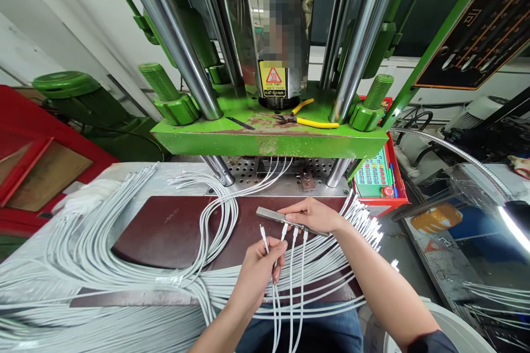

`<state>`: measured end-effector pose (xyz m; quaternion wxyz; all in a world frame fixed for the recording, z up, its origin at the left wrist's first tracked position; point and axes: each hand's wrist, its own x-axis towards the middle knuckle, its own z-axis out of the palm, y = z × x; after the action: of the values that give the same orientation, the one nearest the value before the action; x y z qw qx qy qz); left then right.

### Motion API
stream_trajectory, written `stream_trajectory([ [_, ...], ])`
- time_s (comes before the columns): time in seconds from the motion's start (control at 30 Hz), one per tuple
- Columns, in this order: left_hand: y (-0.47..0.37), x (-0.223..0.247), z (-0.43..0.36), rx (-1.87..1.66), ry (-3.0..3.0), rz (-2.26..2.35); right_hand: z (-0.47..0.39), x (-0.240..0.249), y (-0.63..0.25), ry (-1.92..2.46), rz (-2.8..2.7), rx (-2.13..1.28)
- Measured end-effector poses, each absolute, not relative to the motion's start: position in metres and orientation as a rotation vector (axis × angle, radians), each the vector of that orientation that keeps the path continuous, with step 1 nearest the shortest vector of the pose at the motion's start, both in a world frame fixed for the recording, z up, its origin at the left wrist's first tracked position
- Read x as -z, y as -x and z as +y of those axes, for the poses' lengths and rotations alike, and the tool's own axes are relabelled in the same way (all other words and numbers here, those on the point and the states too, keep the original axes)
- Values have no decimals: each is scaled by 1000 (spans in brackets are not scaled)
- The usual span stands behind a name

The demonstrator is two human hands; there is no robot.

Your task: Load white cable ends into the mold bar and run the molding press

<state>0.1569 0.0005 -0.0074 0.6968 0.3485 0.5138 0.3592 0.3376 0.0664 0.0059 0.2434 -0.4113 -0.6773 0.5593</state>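
Note:
My right hand (312, 214) is closed around a flat grey metal bar (268, 213), held level above the brown board. White cables (292, 270) hang down from the bar's near edge, their white plug ends at or against it. With thumb and fingers pinched, my left hand (259, 267) grips two white cables just below the bar. One of them has a free plug end (264, 233) pointing up, apart from the bar. The other cable's plug (284, 230) reaches the bar's edge; whether it is seated cannot be made out.
A green press (269, 143) stands ahead, with yellow-handled pliers (317, 123) on its plate. Several white cables run beneath it. Bundled white cables (95, 253) cover the table's left side and cross the brown board (165, 226). At right is a red control box (399, 190) with buttons.

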Motion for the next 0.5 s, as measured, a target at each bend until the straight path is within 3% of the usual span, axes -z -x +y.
stream_trajectory([
  [0.23, -157, -1, 4, -814, -801, 1111, 65, -5, -335, 1169, -1918, -1391],
  [0.5, -148, 7, 5, -974, -608, 1031, 70, -14, -349, 1116, -1766, -1575],
])
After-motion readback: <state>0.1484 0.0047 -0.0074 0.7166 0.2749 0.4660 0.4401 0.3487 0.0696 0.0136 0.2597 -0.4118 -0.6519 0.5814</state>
